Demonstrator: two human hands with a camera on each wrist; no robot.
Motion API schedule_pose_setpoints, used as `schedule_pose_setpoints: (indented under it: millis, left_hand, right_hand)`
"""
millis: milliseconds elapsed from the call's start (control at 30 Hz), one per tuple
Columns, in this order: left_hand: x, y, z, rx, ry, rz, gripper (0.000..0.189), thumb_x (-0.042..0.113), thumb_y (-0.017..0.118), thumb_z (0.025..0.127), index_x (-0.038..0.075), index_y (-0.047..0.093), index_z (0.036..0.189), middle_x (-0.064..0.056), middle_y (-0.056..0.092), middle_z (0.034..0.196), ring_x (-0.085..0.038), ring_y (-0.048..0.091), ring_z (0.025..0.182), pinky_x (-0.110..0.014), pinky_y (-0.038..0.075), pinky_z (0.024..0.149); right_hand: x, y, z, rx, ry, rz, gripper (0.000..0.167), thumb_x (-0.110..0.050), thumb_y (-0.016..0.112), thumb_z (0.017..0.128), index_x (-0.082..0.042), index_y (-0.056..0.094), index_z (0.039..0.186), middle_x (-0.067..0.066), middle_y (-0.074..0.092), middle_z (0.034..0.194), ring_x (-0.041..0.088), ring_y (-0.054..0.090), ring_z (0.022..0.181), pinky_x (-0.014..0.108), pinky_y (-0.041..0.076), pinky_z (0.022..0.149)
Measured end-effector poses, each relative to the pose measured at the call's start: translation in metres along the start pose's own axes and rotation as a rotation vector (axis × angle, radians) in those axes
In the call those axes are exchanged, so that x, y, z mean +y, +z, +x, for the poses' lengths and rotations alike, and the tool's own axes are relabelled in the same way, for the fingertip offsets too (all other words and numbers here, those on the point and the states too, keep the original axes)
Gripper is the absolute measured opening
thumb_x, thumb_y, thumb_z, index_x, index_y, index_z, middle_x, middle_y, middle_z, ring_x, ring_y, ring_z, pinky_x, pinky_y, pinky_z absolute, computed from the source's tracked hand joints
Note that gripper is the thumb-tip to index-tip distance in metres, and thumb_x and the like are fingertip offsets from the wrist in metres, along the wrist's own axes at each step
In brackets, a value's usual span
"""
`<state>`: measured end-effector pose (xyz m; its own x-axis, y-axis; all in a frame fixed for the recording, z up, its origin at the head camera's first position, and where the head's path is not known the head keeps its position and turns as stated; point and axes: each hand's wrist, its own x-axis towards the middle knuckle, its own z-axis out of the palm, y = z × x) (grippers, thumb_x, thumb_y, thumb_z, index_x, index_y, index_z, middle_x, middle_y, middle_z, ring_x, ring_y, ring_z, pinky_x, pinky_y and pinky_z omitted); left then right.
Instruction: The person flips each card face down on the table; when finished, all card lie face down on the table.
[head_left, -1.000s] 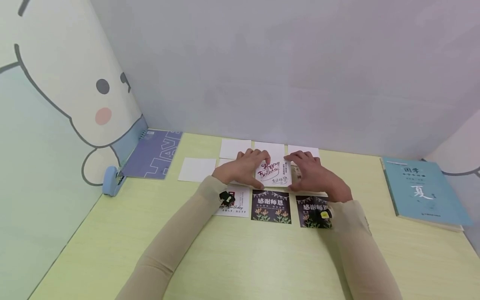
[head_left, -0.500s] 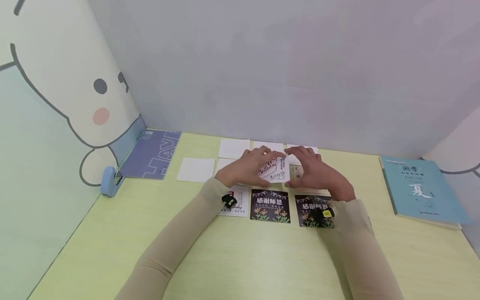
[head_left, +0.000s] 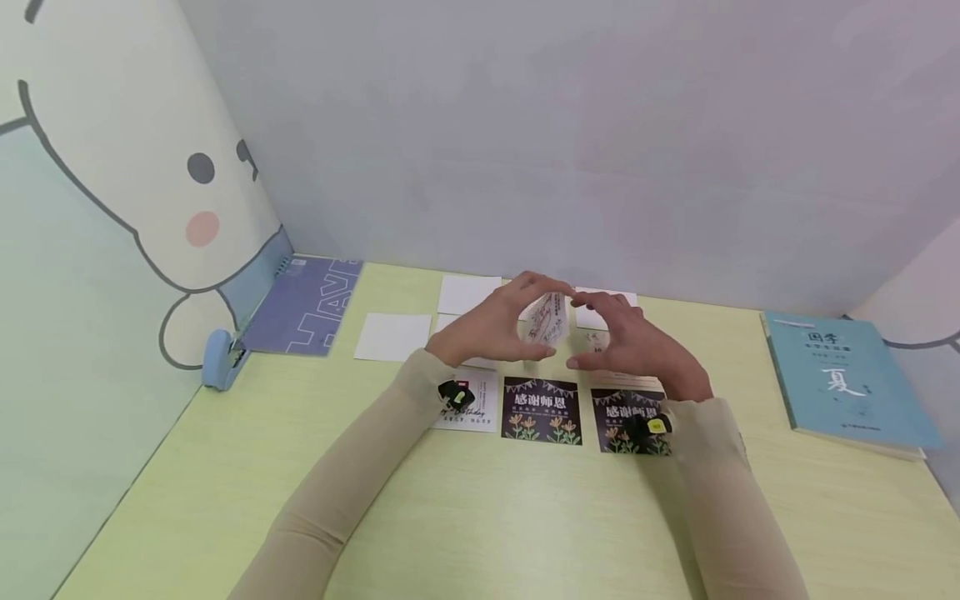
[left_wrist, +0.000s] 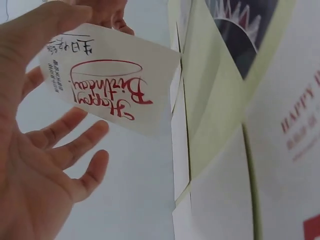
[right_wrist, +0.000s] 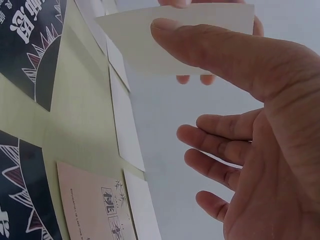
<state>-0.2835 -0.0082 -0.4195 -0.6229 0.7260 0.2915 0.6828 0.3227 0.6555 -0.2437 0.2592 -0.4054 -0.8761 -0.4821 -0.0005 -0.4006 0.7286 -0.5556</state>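
Observation:
A white "Happy Birthday" card (head_left: 547, 319) is held up between both hands, turned edge-on and tilted. My left hand (head_left: 498, 323) holds it with curved thumb and index finger; its red lettering faces the left wrist view, where the card (left_wrist: 112, 82) shows large. From the other side my right hand (head_left: 633, 337) holds the same card, its thumb lying across the blank back (right_wrist: 135, 47) in the right wrist view. The remaining right fingers hang loosely curved. Below lie dark flower cards (head_left: 542, 412) and a white birthday card (head_left: 480, 404) flat on the table.
Blank white cards (head_left: 393, 337) lie left and behind the hands. A pinkish printed card (right_wrist: 90, 205) sits under the right hand. A purple notebook (head_left: 303, 308) and blue clip-like object (head_left: 217, 360) stand at left; a teal book (head_left: 847, 379) lies at right.
The birthday card has risen from the table and turned from facing up to steeply tilted, nearly edge-on. The left hand has moved up and right, closer to the right hand.

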Motion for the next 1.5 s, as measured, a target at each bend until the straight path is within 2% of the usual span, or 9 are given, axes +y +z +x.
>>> schedule_pose_setpoints:
  millis: [100, 200, 433, 667, 867, 1033, 1133, 1267, 1500]
  left_hand:
    - [0.000, 0.000, 0.002, 0.048, 0.068, -0.025, 0.081, 0.032, 0.089, 0.086, 0.026, 0.048, 0.156, 0.003, 0.051, 0.158, -0.019, 0.050, 0.146, -0.045, 0.044, 0.123]
    - [0.002, 0.000, 0.003, 0.077, 0.092, -0.030, 0.080, 0.035, 0.090, 0.086, 0.022, 0.048, 0.153, 0.003, 0.054, 0.156, -0.022, 0.052, 0.145, -0.044, 0.045, 0.120]
    - [0.004, 0.001, 0.004, 0.116, 0.047, -0.094, 0.079, 0.033, 0.091, 0.084, 0.023, 0.048, 0.149, -0.003, 0.058, 0.151, -0.021, 0.055, 0.143, -0.045, 0.048, 0.110]
    - [-0.001, -0.005, 0.004, 0.127, 0.023, -0.114, 0.074, 0.034, 0.092, 0.082, 0.017, 0.050, 0.141, -0.002, 0.058, 0.150, -0.019, 0.054, 0.141, -0.058, 0.048, 0.111]
    - [-0.010, -0.016, -0.001, 0.057, -0.030, -0.002, 0.062, 0.035, 0.092, 0.079, 0.018, 0.055, 0.125, -0.002, 0.056, 0.146, -0.024, 0.045, 0.139, -0.053, 0.041, 0.117]
    - [-0.015, -0.018, -0.004, -0.072, -0.162, 0.249, 0.069, 0.048, 0.090, 0.076, 0.027, 0.055, 0.131, 0.004, 0.057, 0.148, -0.025, 0.045, 0.138, -0.053, 0.042, 0.116]
    - [-0.017, -0.014, -0.005, -0.140, -0.224, 0.348, 0.076, 0.054, 0.090, 0.075, 0.032, 0.053, 0.139, 0.009, 0.062, 0.144, -0.022, 0.049, 0.135, -0.052, 0.042, 0.114]
    - [-0.017, -0.009, -0.006, -0.194, -0.278, 0.397, 0.083, 0.055, 0.091, 0.075, 0.034, 0.051, 0.145, 0.011, 0.068, 0.137, -0.019, 0.052, 0.130, -0.049, 0.040, 0.113]
    - [-0.016, -0.006, -0.007, -0.215, -0.311, 0.438, 0.089, 0.056, 0.093, 0.074, 0.035, 0.050, 0.148, 0.009, 0.070, 0.136, -0.020, 0.053, 0.128, -0.049, 0.040, 0.113]
  right_hand:
    - [-0.001, 0.002, 0.001, -0.017, 0.011, 0.015, 0.101, -0.040, 0.092, 0.084, -0.011, 0.039, 0.164, 0.014, 0.044, 0.166, 0.040, 0.037, 0.151, 0.072, 0.031, 0.118]
    - [-0.001, 0.004, 0.001, -0.032, 0.022, 0.027, 0.102, -0.046, 0.091, 0.083, -0.013, 0.038, 0.165, 0.012, 0.042, 0.168, 0.038, 0.035, 0.153, 0.072, 0.033, 0.118]
    - [-0.001, 0.009, 0.004, -0.040, 0.043, 0.034, 0.105, -0.047, 0.092, 0.082, -0.013, 0.037, 0.165, 0.014, 0.044, 0.166, 0.040, 0.037, 0.152, 0.071, 0.034, 0.118]
    - [0.002, 0.009, 0.005, -0.013, 0.034, 0.016, 0.099, -0.044, 0.092, 0.082, -0.012, 0.043, 0.162, 0.020, 0.051, 0.154, 0.043, 0.044, 0.140, 0.068, 0.042, 0.112]
    - [0.006, 0.007, 0.006, 0.004, 0.030, -0.035, 0.096, -0.041, 0.093, 0.080, -0.011, 0.048, 0.159, 0.021, 0.052, 0.156, 0.041, 0.043, 0.139, 0.066, 0.038, 0.111]
    - [0.007, 0.009, 0.006, -0.009, 0.043, -0.074, 0.097, -0.040, 0.094, 0.078, -0.009, 0.050, 0.158, 0.025, 0.046, 0.152, 0.042, 0.039, 0.134, 0.063, 0.036, 0.108]
    - [0.007, 0.013, 0.007, -0.040, 0.082, -0.090, 0.098, -0.040, 0.094, 0.078, -0.009, 0.049, 0.160, 0.025, 0.043, 0.150, 0.042, 0.036, 0.133, 0.062, 0.034, 0.109]
    - [0.009, 0.019, 0.008, -0.071, 0.115, -0.119, 0.100, -0.040, 0.093, 0.079, -0.008, 0.047, 0.161, 0.025, 0.043, 0.151, 0.043, 0.037, 0.134, 0.065, 0.032, 0.112]
    - [0.010, 0.025, 0.012, -0.070, 0.111, -0.167, 0.100, -0.041, 0.094, 0.079, -0.006, 0.048, 0.160, 0.027, 0.045, 0.153, 0.046, 0.040, 0.134, 0.067, 0.034, 0.112]
